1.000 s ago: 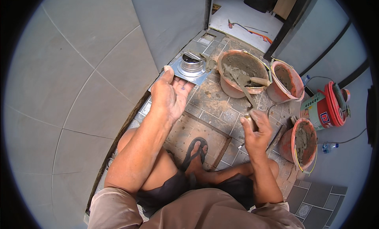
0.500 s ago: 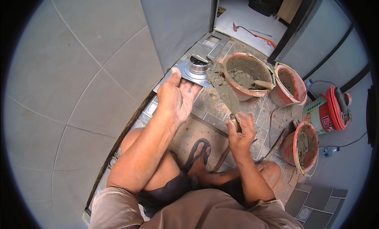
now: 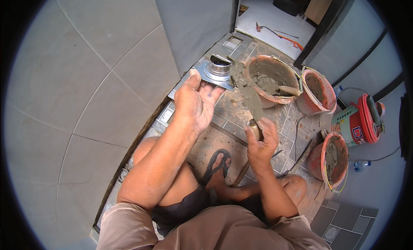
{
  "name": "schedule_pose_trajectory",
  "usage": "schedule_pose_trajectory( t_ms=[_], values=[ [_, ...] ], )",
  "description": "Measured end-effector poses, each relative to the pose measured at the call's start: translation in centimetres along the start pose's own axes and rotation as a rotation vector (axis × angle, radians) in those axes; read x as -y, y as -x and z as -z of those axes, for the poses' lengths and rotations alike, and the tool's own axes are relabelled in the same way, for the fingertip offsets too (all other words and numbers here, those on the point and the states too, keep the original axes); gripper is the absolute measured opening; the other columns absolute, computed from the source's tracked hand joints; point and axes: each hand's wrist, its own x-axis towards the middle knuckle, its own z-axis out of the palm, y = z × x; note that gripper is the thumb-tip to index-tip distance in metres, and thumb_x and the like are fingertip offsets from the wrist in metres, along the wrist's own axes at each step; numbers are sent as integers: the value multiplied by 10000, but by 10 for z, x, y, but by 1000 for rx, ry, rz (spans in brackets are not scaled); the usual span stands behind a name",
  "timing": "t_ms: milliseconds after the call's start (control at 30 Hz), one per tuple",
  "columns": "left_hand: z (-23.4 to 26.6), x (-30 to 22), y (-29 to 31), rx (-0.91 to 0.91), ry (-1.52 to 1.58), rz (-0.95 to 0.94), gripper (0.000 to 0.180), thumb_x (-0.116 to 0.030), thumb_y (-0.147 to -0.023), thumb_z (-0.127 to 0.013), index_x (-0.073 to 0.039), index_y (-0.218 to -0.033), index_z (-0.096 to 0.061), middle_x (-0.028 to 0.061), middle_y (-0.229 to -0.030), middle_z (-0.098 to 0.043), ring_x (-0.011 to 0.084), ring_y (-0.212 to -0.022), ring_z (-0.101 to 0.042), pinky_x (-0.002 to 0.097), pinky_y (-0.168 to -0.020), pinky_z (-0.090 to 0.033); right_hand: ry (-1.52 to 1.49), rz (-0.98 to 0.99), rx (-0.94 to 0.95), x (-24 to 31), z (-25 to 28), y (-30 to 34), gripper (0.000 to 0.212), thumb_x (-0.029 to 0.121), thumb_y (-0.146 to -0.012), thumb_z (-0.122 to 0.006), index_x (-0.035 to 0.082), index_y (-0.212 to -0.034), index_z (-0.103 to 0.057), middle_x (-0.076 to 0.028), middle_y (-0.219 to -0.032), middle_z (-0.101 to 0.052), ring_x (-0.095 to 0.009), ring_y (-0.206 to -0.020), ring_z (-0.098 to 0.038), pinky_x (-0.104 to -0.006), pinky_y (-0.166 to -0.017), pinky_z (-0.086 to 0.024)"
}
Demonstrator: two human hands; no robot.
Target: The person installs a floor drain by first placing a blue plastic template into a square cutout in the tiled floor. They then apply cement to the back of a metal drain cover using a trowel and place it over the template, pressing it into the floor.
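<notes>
My left hand (image 3: 197, 101) is closed on a shiny metal floor drain (image 3: 220, 79), with its thumb at the edge of the square plate and its fingers underneath. The drain's round collar points up. To its right, a mortar-coated trowel blade (image 3: 250, 97) reaches across from my right hand (image 3: 263, 140), which is wrapped round the wooden handle. The blade's far end lies against or right beside the collar; I cannot tell whether they touch. Just beyond the blade stands a bucket (image 3: 266, 102) of grey mortar, with another tool's handle (image 3: 289, 90) resting over its rim.
Two more mortar-stained buckets (image 3: 304, 102) (image 3: 316, 159) stand to the right, near a red-lidded paint pail (image 3: 355, 123) and a plastic bottle (image 3: 360, 165). A cable (image 3: 297, 125) crosses the tiled floor. A large tiled wall (image 3: 94, 103) rises on the left; a doorway (image 3: 275, 24) opens at the far end.
The floor drain and trowel have shifted slightly away from me and to the right in the picture, and the whole view has drifted a little. Both grips stay the same.
</notes>
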Motion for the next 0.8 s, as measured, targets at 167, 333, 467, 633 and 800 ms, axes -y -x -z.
schedule_pose_trajectory(
  t_ms=[167, 333, 467, 633, 800],
  values=[
    [-6, 2, 4, 11, 6, 22, 390, -224, -1186, -368, 70, -1438, -423, 214, -1486, -526, 348, -1424, -540, 605, -1238, -435, -7, -3, -37, -6, -19, 7, 305, -24, -837, -836, -38, -1106, -694, -178, -1105, -695, -330, -996, -684, -399, -882, -547],
    [-1, -2, 1, -18, 57, 17, 381, -205, -1184, -370, 79, -1434, -417, 215, -1478, -530, 351, -1423, -541, 612, -1244, -429, 9, -30, -15, -9, -18, 17, 274, -18, -836, -831, -24, -1067, -684, -176, -1095, -683, -339, -991, -669, -407, -882, -538],
    [-1, -9, -1, -5, 40, -17, 385, -195, -1182, -370, 75, -1453, -407, 219, -1496, -517, 352, -1430, -537, 607, -1238, -440, 46, -67, -29, -21, -2, 29, 268, -18, -840, -825, -21, -1064, -678, -176, -1092, -678, -335, -985, -663, -409, -881, -535],
    [3, -15, -5, -25, -7, -43, 400, -169, -1171, -381, 81, -1483, -401, 228, -1491, -541, 357, -1404, -569, 571, -1221, -474, 121, -30, -7, -18, 25, -11, 238, 11, -891, -781, -29, -1096, -666, -200, -1057, -679, -358, -952, -662, -421, -895, -531],
    [16, -38, 2, 61, -114, -70, 414, -68, -1124, -398, 112, -1497, -414, 245, -1474, -567, 347, -1376, -601, 492, -1212, -502, 535, -148, 171, -59, 68, -101, 231, 186, -976, -671, -40, -1026, -669, -271, -1065, -702, -437, -1000, -696, -485, -873, -542]
  ],
)
